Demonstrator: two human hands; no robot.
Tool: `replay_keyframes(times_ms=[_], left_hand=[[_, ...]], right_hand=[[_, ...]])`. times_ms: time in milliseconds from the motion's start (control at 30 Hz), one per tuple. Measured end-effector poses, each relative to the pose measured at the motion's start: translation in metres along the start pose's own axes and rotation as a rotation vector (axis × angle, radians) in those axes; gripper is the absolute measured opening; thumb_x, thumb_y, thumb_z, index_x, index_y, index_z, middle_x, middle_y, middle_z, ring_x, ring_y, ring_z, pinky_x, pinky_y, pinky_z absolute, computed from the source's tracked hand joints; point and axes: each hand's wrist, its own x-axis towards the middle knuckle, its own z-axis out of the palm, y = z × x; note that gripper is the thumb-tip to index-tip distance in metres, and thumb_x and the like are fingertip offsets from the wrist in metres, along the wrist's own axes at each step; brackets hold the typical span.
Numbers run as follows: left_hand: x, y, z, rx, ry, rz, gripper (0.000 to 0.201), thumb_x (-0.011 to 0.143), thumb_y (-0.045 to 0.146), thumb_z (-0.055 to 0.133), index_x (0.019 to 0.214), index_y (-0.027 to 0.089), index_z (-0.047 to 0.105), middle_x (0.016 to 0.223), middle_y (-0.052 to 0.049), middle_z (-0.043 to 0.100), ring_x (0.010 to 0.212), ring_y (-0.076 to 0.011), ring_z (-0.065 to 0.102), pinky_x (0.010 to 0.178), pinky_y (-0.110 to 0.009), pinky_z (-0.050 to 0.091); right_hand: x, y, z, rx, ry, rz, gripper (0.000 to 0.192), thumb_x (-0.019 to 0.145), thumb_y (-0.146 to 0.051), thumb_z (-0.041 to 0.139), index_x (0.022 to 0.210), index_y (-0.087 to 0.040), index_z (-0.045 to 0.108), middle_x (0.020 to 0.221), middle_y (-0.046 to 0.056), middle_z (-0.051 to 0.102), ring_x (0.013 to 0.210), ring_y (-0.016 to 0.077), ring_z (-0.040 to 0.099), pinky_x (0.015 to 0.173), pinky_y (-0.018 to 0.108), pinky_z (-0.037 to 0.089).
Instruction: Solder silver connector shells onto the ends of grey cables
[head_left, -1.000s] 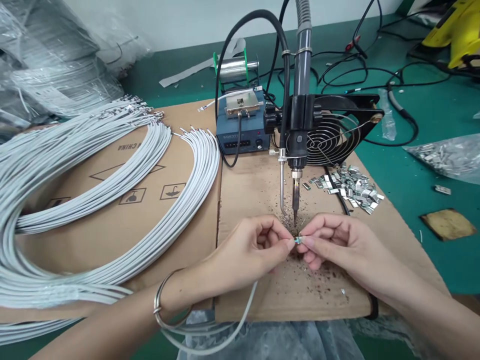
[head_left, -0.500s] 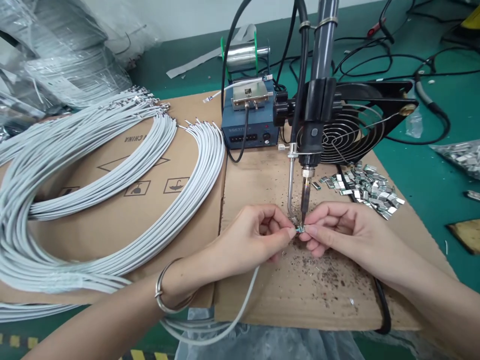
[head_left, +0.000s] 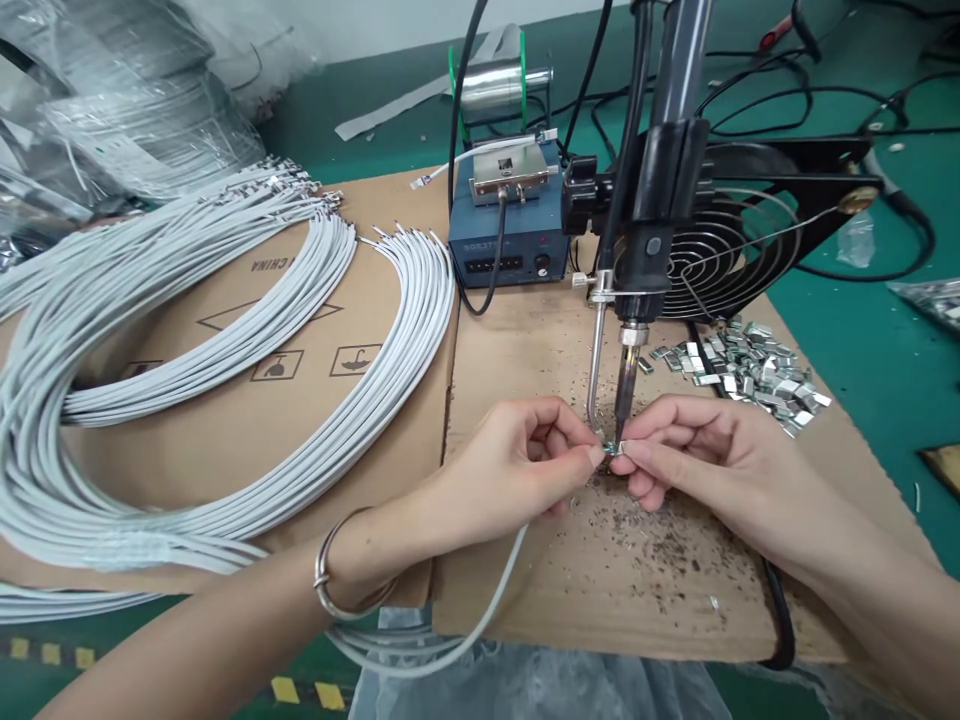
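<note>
My left hand (head_left: 517, 455) pinches the end of a white cable (head_left: 504, 592), whose length loops down below the wrist. Facing it, my right hand (head_left: 697, 450) holds a small metal connector (head_left: 622, 449) between thumb and forefinger. The fingertips of both hands nearly meet right under the tip of a soldering iron (head_left: 627, 385), which points down from its stand. Cable end and connector come together at that tip; fingers partly hide the joint, and its details are too small to make out. A thin metal feed tube (head_left: 596, 365) curves down beside the iron.
Loose metal connectors (head_left: 776, 380) lie in a pile at the right. Behind stand a blue soldering station (head_left: 510, 235), a solder spool (head_left: 491, 92) and a black fan (head_left: 727, 250). Bundled white cables (head_left: 300, 475) cover the left cardboard. Dark specks dot the cardboard (head_left: 547, 620).
The view has shifted slightly, so the iron and station appear farther right. Both hands keep their pinch at the iron's tip, with little visible movement relative to it.
</note>
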Motion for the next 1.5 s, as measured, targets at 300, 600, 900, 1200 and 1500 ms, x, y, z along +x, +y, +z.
replay_keyframes(times_ms=[300, 600, 900, 1200, 1500], left_hand=[[-0.021, -0.002, 0.007, -0.063, -0.116, -0.075, 0.02, 0.078, 0.032, 0.06, 0.084, 0.014, 0.058, 0.061, 0.003, 0.053, 0.052, -0.0074, 0.053, 0.053, -0.02, 0.041], [-0.036, -0.002, 0.021, -0.151, -0.086, -0.035, 0.017, 0.075, 0.029, 0.065, 0.074, 0.014, 0.057, 0.059, 0.004, 0.052, 0.052, -0.0066, 0.048, 0.052, -0.019, 0.038], [-0.046, -0.01, 0.026, -0.074, -0.044, 0.074, 0.014, 0.077, 0.029, 0.063, 0.076, 0.015, 0.061, 0.063, 0.004, 0.054, 0.057, -0.0075, 0.048, 0.055, -0.02, 0.037], [-0.051, -0.008, 0.03, 0.161, -0.027, 0.134, 0.013, 0.08, 0.027, 0.059, 0.079, 0.015, 0.064, 0.069, 0.001, 0.061, 0.063, -0.0092, 0.05, 0.057, -0.019, 0.037], [-0.048, -0.005, 0.032, -0.108, -0.12, 0.004, 0.019, 0.076, 0.032, 0.063, 0.075, 0.014, 0.059, 0.056, 0.005, 0.05, 0.048, -0.0062, 0.046, 0.046, -0.018, 0.036]], right_hand=[[-0.031, 0.002, 0.005, -0.148, 0.037, -0.017, 0.008, 0.077, -0.023, 0.064, 0.072, -0.018, 0.063, 0.056, 0.001, 0.064, 0.045, 0.0093, 0.058, 0.042, 0.015, 0.05], [-0.067, 0.005, 0.023, -0.683, 0.203, -0.543, 0.013, 0.08, -0.01, 0.059, 0.082, -0.023, 0.058, 0.072, 0.001, 0.059, 0.061, 0.0146, 0.057, 0.05, 0.025, 0.044], [-0.069, 0.006, 0.027, -0.706, 0.198, -0.382, 0.009, 0.083, -0.021, 0.057, 0.076, -0.022, 0.062, 0.07, 0.002, 0.061, 0.063, 0.0168, 0.058, 0.05, 0.027, 0.042], [-0.071, -0.002, 0.024, -0.755, 0.136, -0.237, 0.015, 0.081, -0.025, 0.058, 0.068, -0.021, 0.064, 0.062, 0.001, 0.06, 0.055, 0.0151, 0.051, 0.045, 0.024, 0.036], [-0.071, 0.005, 0.024, -0.247, 0.13, -0.249, 0.02, 0.078, -0.026, 0.063, 0.06, -0.018, 0.064, 0.052, -0.001, 0.052, 0.049, 0.012, 0.044, 0.044, 0.024, 0.031]])
